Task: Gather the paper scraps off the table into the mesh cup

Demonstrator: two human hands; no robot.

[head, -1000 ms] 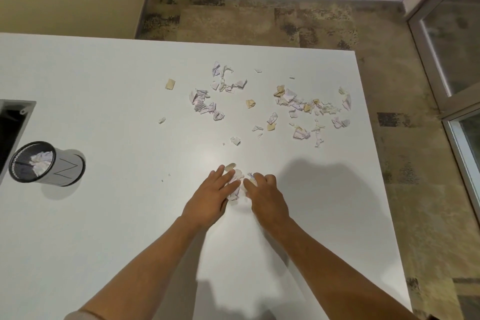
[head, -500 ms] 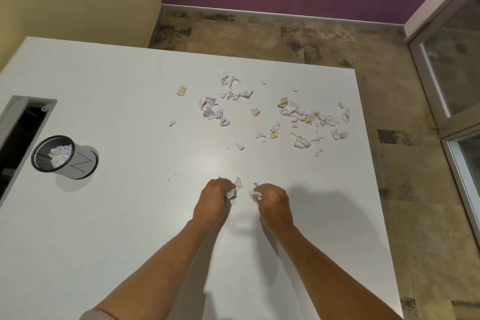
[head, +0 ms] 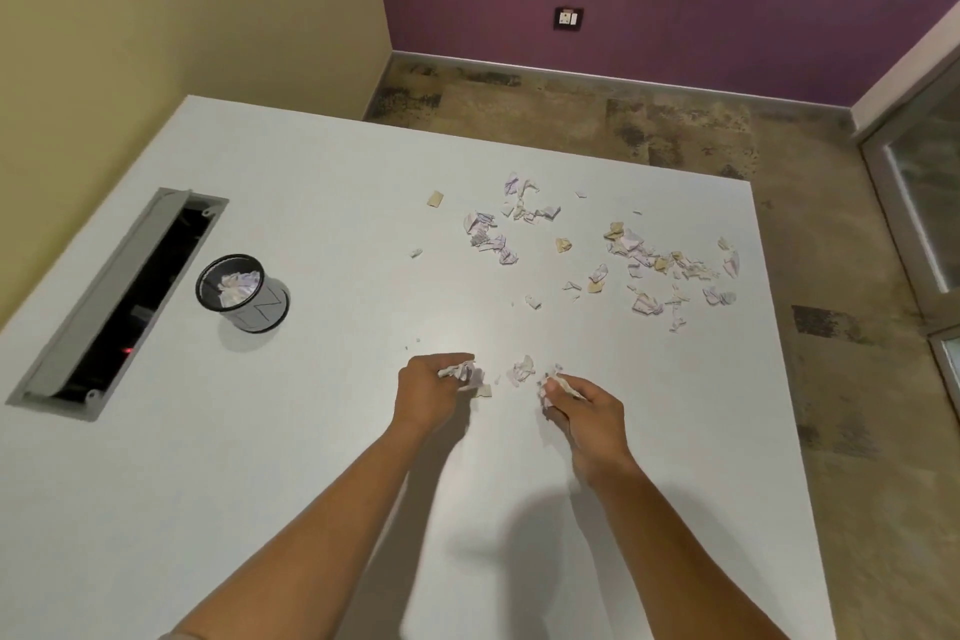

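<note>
While both hands, left (head: 434,390) and right (head: 584,405), clutch paper scraps (head: 460,373), the mesh cup (head: 239,291) on the desk (head: 337,431) sits far nearer the left hand

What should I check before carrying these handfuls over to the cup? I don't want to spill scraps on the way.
1. Left hand grips its paper scraps: ok.
2. Right hand grips its wad: ok.
3. Nothing left between the hands: not ok, loose pieces lie there.
4. Mesh cup upright, mouth open: ok.
5. Room left in the cup: cannot tell; paper already inside.
6. Table bare between the hands and the cup: ok.
</note>
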